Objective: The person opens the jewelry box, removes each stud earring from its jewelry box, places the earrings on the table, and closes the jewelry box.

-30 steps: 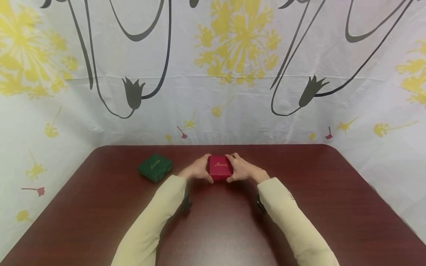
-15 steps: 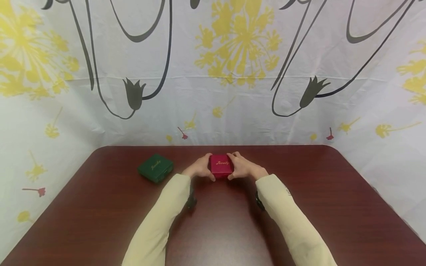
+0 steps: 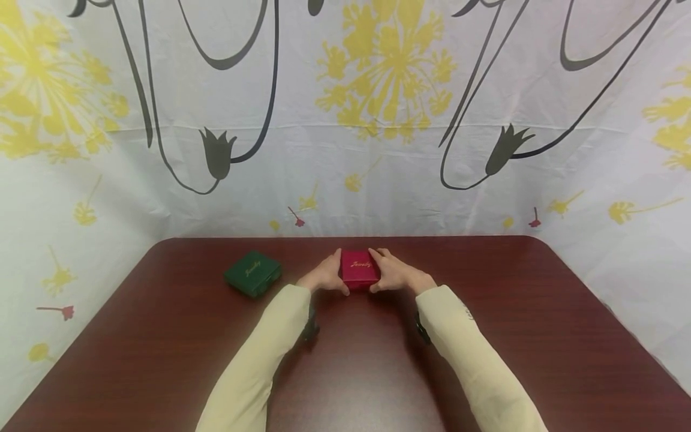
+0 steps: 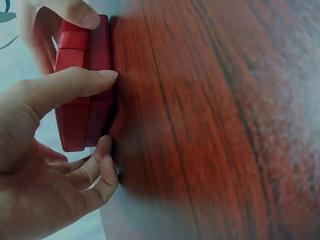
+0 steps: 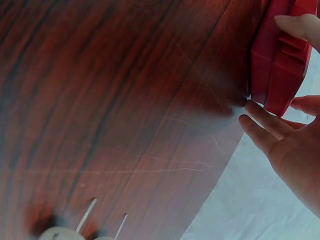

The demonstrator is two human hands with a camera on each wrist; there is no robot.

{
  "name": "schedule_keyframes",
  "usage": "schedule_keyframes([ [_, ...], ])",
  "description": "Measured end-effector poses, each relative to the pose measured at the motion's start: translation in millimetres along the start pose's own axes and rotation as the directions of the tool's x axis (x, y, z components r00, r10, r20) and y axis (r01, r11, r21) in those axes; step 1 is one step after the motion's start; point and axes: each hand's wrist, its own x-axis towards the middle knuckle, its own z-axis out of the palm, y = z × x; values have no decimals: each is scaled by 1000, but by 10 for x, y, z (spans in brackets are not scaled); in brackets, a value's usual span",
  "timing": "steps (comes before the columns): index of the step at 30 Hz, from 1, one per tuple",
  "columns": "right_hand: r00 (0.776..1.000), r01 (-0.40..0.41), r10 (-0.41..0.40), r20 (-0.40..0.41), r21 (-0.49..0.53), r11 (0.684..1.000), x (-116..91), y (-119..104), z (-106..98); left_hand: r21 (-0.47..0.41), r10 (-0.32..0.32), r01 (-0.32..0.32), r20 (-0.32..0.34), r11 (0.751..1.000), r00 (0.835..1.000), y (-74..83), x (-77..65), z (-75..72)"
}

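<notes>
A red jewelry box (image 3: 360,273) with gold lettering rests, lid down, near the table's far edge. My left hand (image 3: 326,274) holds its left side, its thumb (image 4: 82,82) across the front and fingers partly hidden behind. From the right, my right hand (image 3: 396,274) grips the same box, thumb (image 5: 295,25) on the front side near the ridged clasp. In the right wrist view, two of that hand's fingers (image 5: 265,135) reach to the tabletop beside the box. A green jewelry box (image 3: 252,273), also closed, lies at an angle to the left of my left hand.
The dark reddish wooden table (image 3: 351,372) has rounded far corners. A white curtain (image 3: 302,150) printed with yellow and grey flowers hangs just behind it. Two small pale rounded things with thin metal rods (image 5: 86,215) show at the bottom of the right wrist view.
The red box shifted slightly right and away with both hands, then stayed put. Since half a second ago, the left hand's upper fingers have drawn slightly left. The green box has not moved.
</notes>
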Motion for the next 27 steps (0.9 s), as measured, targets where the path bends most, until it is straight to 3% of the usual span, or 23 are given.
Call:
schedule_keyframes([
  [11,999,-12,14,-44,49,999,-134,20,-30,12,16,-16,-41,1000,999,-18,-143,-47],
  [15,994,6,-2,-108,44,999,-192,43,-51,14,-2,3,-42,1000,999,-46,-202,-83],
  [21,970,59,-53,-238,18,998,-238,47,-49,-8,-14,14,-89,1000,996,-91,-358,-154],
  [27,928,163,-166,-334,-36,986,-247,-60,-27,-38,64,-74,-207,997,976,-149,-529,-278],
])
